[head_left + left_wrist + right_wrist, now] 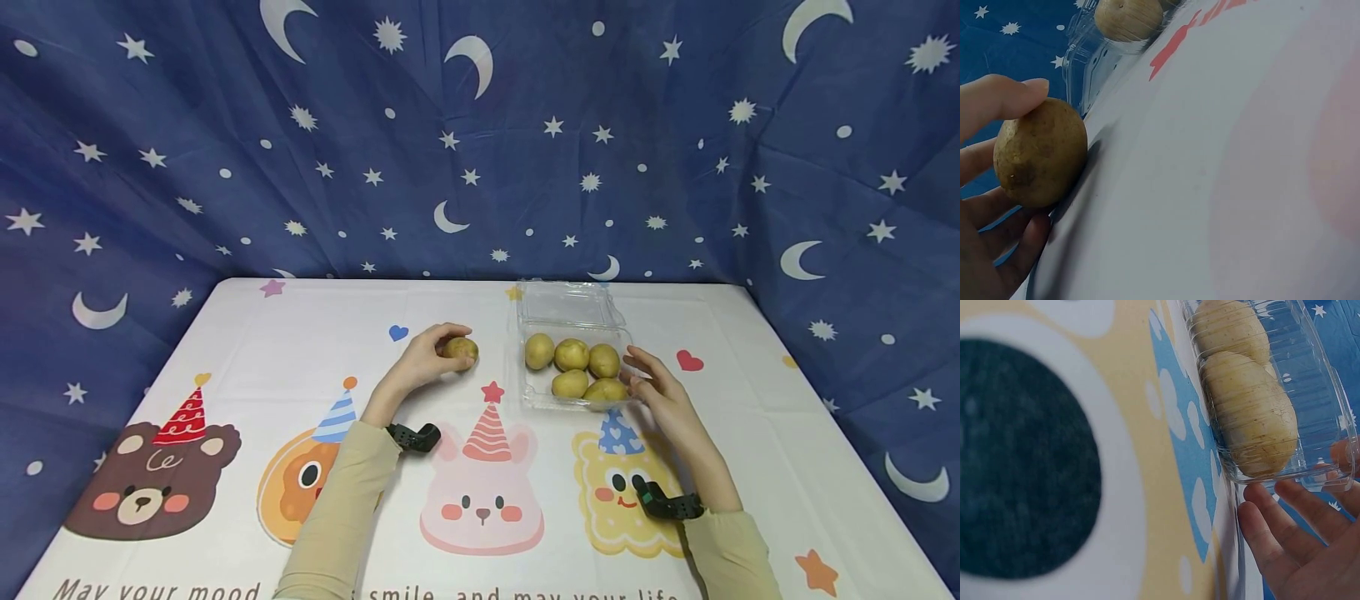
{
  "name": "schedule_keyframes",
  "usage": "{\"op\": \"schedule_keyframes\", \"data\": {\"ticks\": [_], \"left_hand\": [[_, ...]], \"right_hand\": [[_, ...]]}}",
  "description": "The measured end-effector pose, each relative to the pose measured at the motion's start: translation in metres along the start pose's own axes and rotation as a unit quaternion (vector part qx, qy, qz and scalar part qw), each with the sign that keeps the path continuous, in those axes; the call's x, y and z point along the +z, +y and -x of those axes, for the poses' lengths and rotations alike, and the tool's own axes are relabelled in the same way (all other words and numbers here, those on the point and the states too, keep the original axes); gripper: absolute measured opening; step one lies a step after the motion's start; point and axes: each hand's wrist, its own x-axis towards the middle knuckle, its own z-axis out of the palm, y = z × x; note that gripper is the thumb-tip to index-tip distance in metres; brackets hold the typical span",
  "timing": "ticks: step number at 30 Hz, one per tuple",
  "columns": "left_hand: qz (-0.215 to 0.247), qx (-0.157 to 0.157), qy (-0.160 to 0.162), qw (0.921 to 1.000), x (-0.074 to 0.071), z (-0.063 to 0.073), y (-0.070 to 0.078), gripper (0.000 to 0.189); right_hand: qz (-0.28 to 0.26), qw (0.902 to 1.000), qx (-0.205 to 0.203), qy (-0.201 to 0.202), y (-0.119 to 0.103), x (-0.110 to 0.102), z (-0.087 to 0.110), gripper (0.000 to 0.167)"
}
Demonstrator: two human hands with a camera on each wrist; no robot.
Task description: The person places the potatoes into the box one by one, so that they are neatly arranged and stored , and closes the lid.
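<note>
My left hand (426, 357) grips a potato (461, 350) near the middle of the table. In the left wrist view, the thumb lies over the top of this brown potato (1041, 153) and the other fingers sit beneath and behind it. To its right stands a clear plastic box (536, 393) with its lid (566, 304) folded back. Several potatoes (572, 354) lie inside the box. My right hand (663, 392) rests at the box's right side, its fingers (1304, 519) loosely extended along the outer wall and the thumb by the rim.
A white tablecloth (225, 342) printed with cartoon animals and lettering covers the table. Dark blue cloth (337, 100) with moons and stars hangs behind and at both sides. Each wrist carries a small black camera (414, 437).
</note>
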Motion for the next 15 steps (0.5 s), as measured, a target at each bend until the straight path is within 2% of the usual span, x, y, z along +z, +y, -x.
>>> {"op": "schedule_keyframes", "data": {"ticks": [15], "left_hand": [[-0.008,0.016,-0.019,0.9996,0.0006,-0.0018,-0.0054,0.056]], "right_hand": [[0.028,0.9995,0.015,-0.001,0.0021,0.0004,-0.0019,0.051]]}}
